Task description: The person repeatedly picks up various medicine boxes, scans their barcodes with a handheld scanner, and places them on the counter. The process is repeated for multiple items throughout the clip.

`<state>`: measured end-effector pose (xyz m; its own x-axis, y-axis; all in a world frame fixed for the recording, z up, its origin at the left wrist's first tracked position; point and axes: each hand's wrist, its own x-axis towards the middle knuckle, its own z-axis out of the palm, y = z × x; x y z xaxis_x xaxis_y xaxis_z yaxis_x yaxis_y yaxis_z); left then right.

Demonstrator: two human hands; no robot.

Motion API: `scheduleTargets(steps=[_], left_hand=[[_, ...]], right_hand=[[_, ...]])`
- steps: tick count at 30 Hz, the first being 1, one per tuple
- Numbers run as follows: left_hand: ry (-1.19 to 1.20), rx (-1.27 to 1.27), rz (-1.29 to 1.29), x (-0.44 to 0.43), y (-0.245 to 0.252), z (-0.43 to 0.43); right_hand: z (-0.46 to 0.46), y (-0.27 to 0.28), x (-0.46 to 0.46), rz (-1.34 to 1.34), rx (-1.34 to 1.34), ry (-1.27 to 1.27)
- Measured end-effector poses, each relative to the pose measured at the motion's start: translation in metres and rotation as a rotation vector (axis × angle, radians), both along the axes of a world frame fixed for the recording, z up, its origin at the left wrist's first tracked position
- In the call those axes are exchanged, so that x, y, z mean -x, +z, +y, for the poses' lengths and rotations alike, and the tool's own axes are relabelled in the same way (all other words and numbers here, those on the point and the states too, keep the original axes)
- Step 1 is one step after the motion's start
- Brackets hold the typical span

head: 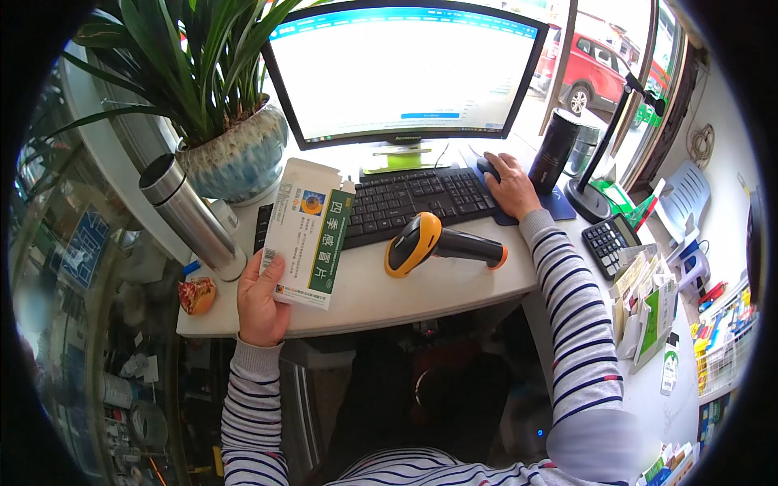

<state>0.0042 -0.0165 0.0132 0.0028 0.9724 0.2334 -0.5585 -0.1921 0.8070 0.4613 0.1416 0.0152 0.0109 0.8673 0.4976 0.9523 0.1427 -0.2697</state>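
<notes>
My left hand [262, 304] grips the lower left edge of a flattened white and green medicine carton [307, 243], thumb on its face, above the desk's front edge. The carton bears writing and overlaps the left part of a black keyboard [419, 197]. My right hand [510, 185] lies over a black computer mouse [488, 168] on a dark blue mouse pad [556, 205]. Between my hands a yellow and black handheld barcode scanner [416, 243] lies on the white desk [389, 304]. Behind the keyboard stands a Lenovo monitor [401, 73] with a lit screen.
At left stand a steel thermos flask [191, 215], a potted plant [234, 158] and an opened pomegranate [197, 295]. To the right are a black tumbler [554, 149], a black stand [586, 197], a calculator [608, 243] and a holder of papers and cartons [644, 304]. Glass shelving [140, 364] flanks the desk.
</notes>
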Motion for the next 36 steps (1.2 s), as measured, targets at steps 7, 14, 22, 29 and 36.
scheduleTargets(steps=[7,14,22,29,36], left_hand=[[0.004,-0.008,0.013,-0.001,0.001,-0.001],[-0.004,-0.015,0.016,0.0,-0.002,0.001],[-0.025,-0.038,-0.016,0.002,-0.005,0.005],[-0.086,-0.002,0.013,-0.01,0.015,0.009],[-0.141,-0.134,-0.003,-0.013,0.038,-0.001]], right_hand=[[0.002,0.002,0.003,0.017,0.059,0.001],[0.004,-0.001,0.0,0.026,0.049,0.028],[-0.039,0.031,0.027,0.198,-0.257,0.168],[-0.127,0.069,0.094,-0.02,0.364,0.59],[-0.212,0.067,0.132,0.616,0.031,0.678]])
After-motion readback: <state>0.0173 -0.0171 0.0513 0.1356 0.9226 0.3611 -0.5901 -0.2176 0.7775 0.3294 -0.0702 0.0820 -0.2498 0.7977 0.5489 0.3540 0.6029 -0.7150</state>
